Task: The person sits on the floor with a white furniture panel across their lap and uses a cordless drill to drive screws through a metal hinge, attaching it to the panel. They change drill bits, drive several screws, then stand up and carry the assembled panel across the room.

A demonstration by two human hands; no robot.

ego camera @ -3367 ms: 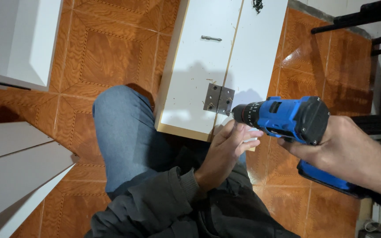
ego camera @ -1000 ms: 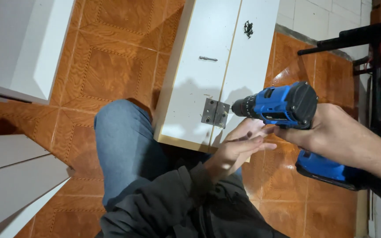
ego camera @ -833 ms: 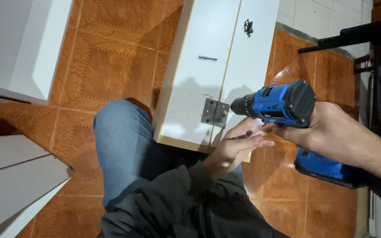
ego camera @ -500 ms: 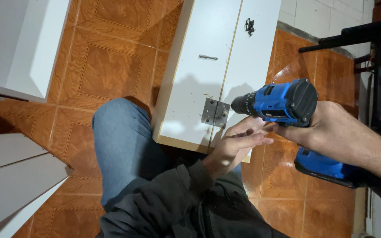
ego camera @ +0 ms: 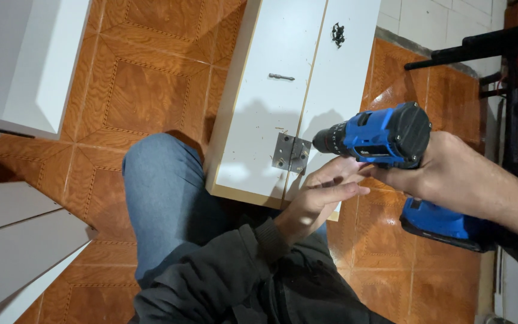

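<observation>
Right hand clamped on blue drill, bit tip at the metal hinge to drive a screw; left hand open, fingers spread just below the hinge, steadying white panels; spare bit lies above hinge.

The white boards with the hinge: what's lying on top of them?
On the white boards lie a metal hinge across the seam, a loose bit and a small dark clump, perhaps screws. The left hand covers the near corner.
</observation>
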